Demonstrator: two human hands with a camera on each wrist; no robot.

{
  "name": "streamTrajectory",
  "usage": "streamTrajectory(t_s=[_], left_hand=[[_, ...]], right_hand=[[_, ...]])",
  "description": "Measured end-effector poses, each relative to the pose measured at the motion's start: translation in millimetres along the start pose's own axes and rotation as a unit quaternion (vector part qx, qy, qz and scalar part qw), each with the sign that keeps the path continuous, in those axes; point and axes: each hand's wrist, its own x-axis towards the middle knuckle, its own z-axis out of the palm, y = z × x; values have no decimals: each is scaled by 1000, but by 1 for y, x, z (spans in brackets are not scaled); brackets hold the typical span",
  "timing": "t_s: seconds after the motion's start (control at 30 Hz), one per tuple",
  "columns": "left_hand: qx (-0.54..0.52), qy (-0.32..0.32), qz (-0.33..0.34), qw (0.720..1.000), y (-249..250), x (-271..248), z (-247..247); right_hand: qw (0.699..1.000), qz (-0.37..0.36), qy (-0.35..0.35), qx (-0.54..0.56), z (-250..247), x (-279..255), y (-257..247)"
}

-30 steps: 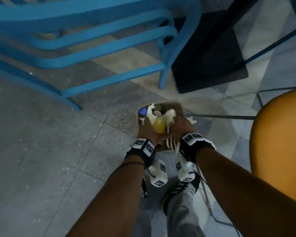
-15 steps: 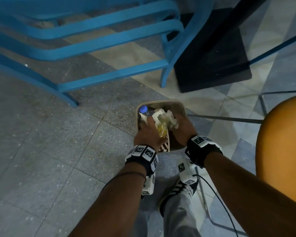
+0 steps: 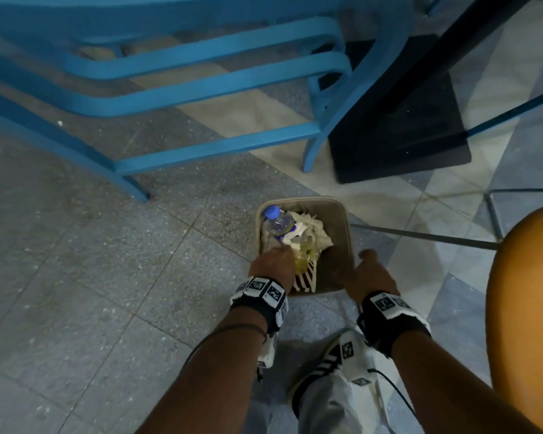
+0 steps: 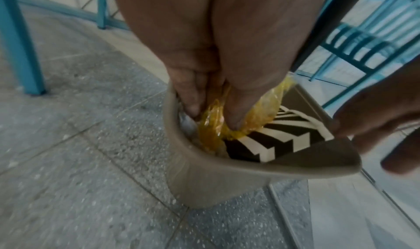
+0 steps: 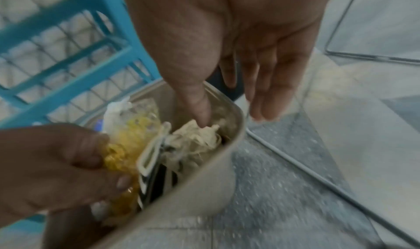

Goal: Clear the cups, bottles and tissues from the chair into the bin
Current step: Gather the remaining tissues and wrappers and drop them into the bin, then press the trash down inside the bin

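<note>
A beige bin (image 3: pixel 342 214) stands on the floor, stuffed with a clear bottle with a blue cap (image 3: pixel 276 223), white tissues (image 3: pixel 314 230), crumpled yellow plastic (image 4: pixel 211 139) and a black-and-white striped cup (image 4: pixel 272 141). My left hand (image 3: pixel 273 261) reaches into the bin's near left corner. Its thumb and fingers pinch the yellow plastic. My right hand (image 3: pixel 370 270) hovers at the bin's right rim with straight fingers outside it. In the right wrist view its thumb dips inside and touches the tissues (image 5: pixel 195 138).
Blue chairs (image 3: pixel 201 89) stand behind the bin. A black table base (image 3: pixel 405 120) lies at the back right. An orange chair seat (image 3: pixel 530 308) is close on my right, with its thin metal frame (image 3: pixel 420 236) on the floor. My shoe (image 3: pixel 326 371) is just before the bin.
My right hand has come off the pile and moved to the bin's right rim, fingers spread. My left hand has pushed the yellow plastic lower into the bin.
</note>
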Motion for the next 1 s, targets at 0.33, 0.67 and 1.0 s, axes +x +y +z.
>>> streamTrajectory(t_s=[0.33, 0.67, 1.0], left_hand=[[-94, 159, -31, 982, -24, 14, -29], [97, 33, -69, 992, -27, 18, -35], [-9, 93, -96, 991, -6, -29, -94]], right_hand=[[994, -94, -51, 32, 10, 20, -58], [981, -112, -91, 129, 23, 51, -54], [952, -92, -109, 270, -17, -28, -20]])
